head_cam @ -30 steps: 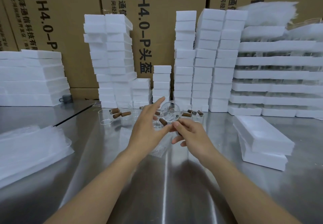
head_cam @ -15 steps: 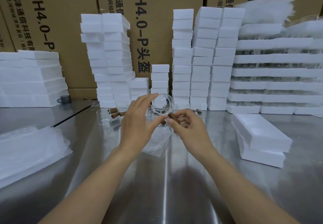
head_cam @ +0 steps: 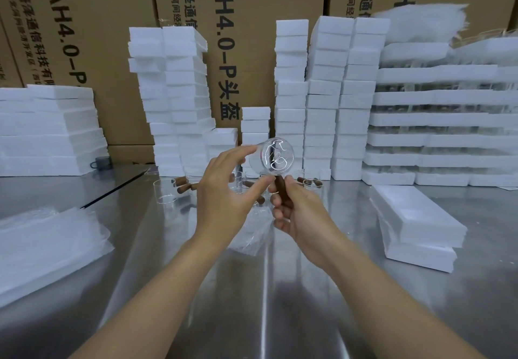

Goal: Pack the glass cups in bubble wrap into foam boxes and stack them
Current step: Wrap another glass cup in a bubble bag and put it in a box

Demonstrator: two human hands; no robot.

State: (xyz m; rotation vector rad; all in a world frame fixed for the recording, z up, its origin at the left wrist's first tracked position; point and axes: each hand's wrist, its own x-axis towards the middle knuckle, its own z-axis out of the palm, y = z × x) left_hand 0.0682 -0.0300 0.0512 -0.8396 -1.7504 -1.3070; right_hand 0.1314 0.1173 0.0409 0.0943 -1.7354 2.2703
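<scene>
A clear glass cup [head_cam: 276,156] with a brown wooden handle is held up above the steel table, its round base facing me. My right hand [head_cam: 297,210] grips the wooden handle from below. My left hand [head_cam: 227,196] holds the cup's body, thumb under it and forefinger over its top. A bubble-wrap bag [head_cam: 252,232] lies on the table under both hands. Several more glass cups [head_cam: 165,190] with brown handles stand behind, at the foot of the foam stacks. Two foam boxes [head_cam: 414,218] lie stacked at the right.
Tall stacks of white foam boxes [head_cam: 322,92] line the back before cardboard cartons [head_cam: 112,36]. Foam trays of glassware [head_cam: 448,123] rise at the right. A pile of bubble-wrap bags [head_cam: 44,246] lies at the left, with flat foam sheets [head_cam: 47,128] behind it.
Both hands have lifted the glass cup from table height up to the level of the foam stacks. The right hand now grips the handle and the cup's base has turned toward me.
</scene>
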